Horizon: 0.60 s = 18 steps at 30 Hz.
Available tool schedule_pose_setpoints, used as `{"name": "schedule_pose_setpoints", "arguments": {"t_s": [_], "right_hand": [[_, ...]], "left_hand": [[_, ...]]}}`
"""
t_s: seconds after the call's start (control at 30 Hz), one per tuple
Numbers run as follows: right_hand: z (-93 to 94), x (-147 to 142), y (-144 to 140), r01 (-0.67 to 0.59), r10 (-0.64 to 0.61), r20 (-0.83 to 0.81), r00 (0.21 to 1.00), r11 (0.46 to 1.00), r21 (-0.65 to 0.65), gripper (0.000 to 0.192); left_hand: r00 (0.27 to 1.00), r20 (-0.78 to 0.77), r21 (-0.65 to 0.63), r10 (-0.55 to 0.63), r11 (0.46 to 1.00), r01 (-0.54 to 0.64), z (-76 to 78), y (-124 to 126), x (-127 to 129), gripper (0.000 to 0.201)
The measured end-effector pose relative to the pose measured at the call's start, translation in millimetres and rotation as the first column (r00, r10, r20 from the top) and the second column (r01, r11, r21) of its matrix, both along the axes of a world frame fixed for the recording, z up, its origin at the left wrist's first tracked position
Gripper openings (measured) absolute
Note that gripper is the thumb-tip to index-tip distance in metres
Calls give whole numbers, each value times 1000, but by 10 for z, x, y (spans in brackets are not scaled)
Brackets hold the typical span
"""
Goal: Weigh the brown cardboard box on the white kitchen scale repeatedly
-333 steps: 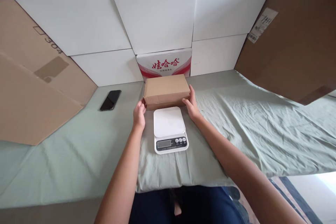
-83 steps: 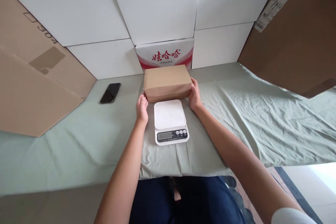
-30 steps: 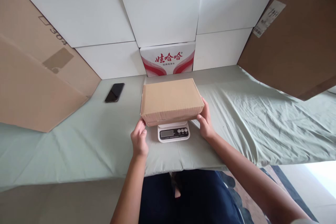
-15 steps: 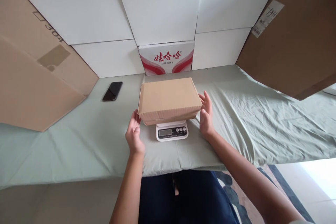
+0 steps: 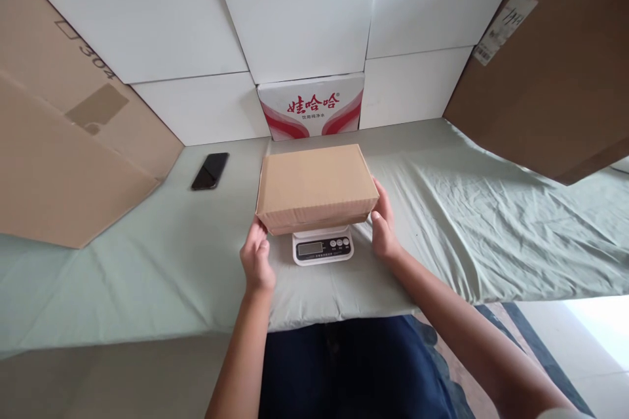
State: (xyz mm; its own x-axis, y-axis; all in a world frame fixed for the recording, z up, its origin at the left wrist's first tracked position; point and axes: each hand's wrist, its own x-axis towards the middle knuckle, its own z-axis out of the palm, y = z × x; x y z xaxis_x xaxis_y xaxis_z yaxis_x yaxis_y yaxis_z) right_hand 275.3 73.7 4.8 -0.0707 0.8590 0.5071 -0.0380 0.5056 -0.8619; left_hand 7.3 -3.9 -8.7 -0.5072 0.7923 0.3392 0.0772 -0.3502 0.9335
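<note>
A closed brown cardboard box (image 5: 317, 177) sits over a white digital kitchen scale (image 5: 323, 250), covering its weighing plate. The scale's display and buttons show in front; no reading can be made out on the display. My left hand (image 5: 257, 255) is at the box's lower left front corner, its fingertips tucked under the edge and partly hidden. Against the right side of the box is my right hand (image 5: 384, 222), thumb towards the front and fingers partly hidden behind the cardboard. Between them, the two hands hold the box.
A black phone (image 5: 210, 171) lies on the green cloth (image 5: 162, 262) to the left. Behind the box stands a white and red carton (image 5: 311, 107) against white panels (image 5: 297, 19). Large cardboard sheets rise at the left (image 5: 73, 144) and right (image 5: 545, 78).
Both hands have closed in on the box. The left fingers have slid under its left corner and the right hand has come against its right side. The box has barely moved.
</note>
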Motion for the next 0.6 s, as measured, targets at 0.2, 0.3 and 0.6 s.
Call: {"name": "schedule_pose_setpoints", "arguments": {"t_s": [0.2, 0.3, 0.6], "right_hand": [[85, -62, -33, -7, 7, -2, 1000, 1000, 22, 68], [237, -99, 232, 25, -21, -61, 998, 998, 60, 71], [148, -401, 1205, 97, -94, -84, 992, 994, 42, 75]], "left_hand": [[999, -25, 35, -25, 999, 26, 95, -17, 61, 66], [998, -63, 44, -32, 998, 35, 331, 180, 29, 66], [992, -99, -4, -73, 997, 73, 348, 1315, -51, 65]]}}
